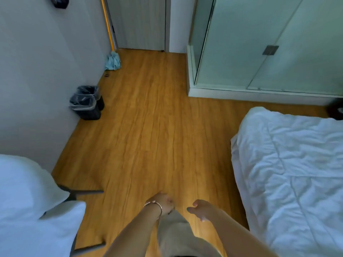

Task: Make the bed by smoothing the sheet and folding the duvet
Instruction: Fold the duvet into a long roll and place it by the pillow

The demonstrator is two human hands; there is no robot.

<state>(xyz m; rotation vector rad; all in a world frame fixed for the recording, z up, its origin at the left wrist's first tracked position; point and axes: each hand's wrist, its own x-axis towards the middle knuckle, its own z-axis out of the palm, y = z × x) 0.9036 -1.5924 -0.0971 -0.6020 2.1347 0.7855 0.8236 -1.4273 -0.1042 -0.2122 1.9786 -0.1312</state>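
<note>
Neither grip holds anything. Both hands hang low in the view, above the wooden floor (pixel 148 127) and well apart from the bed (pixel 297 182), which lies to the right of them. Left hand (pixel 163 203), with a thin bracelet (pixel 157 207) at the wrist, has its fingers curled in loosely; motion blur makes it hard to tell how tightly. Right hand (pixel 201 208) is relaxed, its fingers spread slightly and pointing toward the left hand, the two hands near each other but not touching. Both forearms rise from the bottom edge, where they are cut off, with a beige garment between them.

On the bed, the white duvet (pixel 289 164) lies rumpled and creased, covering the mattress to its near corner; the bed's far side runs out of view at the right edge. No writing or label can be read anywhere.

Left of the hands, white bedding (pixel 27 201) is piled on a grey frame, partly cut off. Farther from the bed, against the left wall, stand two dark bins (pixel 87 102) lined with clear bags, and beyond them a yellow-handled mop (pixel 111 52) leans in the corner beside a door. Behind the bed stands a frosted glass enclosure (pixel 259 43).
</note>
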